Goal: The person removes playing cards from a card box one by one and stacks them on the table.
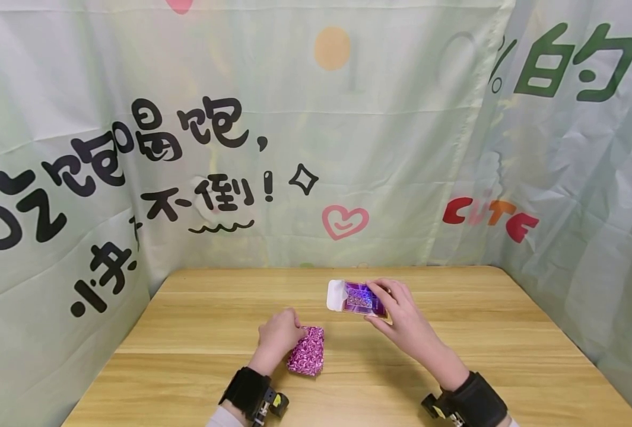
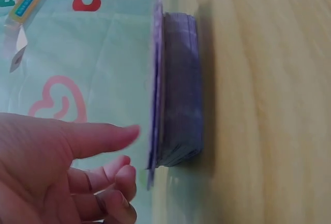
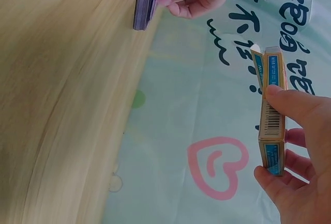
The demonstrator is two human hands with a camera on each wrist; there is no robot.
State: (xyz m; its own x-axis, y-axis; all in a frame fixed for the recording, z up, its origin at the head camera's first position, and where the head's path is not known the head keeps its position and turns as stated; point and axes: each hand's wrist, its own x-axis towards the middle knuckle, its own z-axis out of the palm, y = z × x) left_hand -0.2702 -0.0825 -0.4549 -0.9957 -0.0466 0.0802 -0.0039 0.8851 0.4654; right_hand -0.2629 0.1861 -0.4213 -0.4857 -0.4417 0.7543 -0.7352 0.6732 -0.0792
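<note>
A stack of playing cards (image 1: 307, 352) with a pink and white patterned back lies on the table. In the left wrist view the stack (image 2: 181, 89) shows its side edges, with the top few cards out of line with the rest. My left hand (image 1: 280, 334) is beside the stack's far left corner; in its wrist view a small gap separates the thumb from the cards, and the other fingers are loosely bent. Raised above the table, my right hand (image 1: 403, 314) grips a purple card box (image 1: 358, 298) by its right end. The box's white flap (image 1: 335, 295) sticks out to the left.
The wooden table (image 1: 214, 296) carries the card stack near its front middle. Behind it and along both sides hang pale green printed curtains (image 1: 390, 148). Black straps with small cameras sit on both wrists.
</note>
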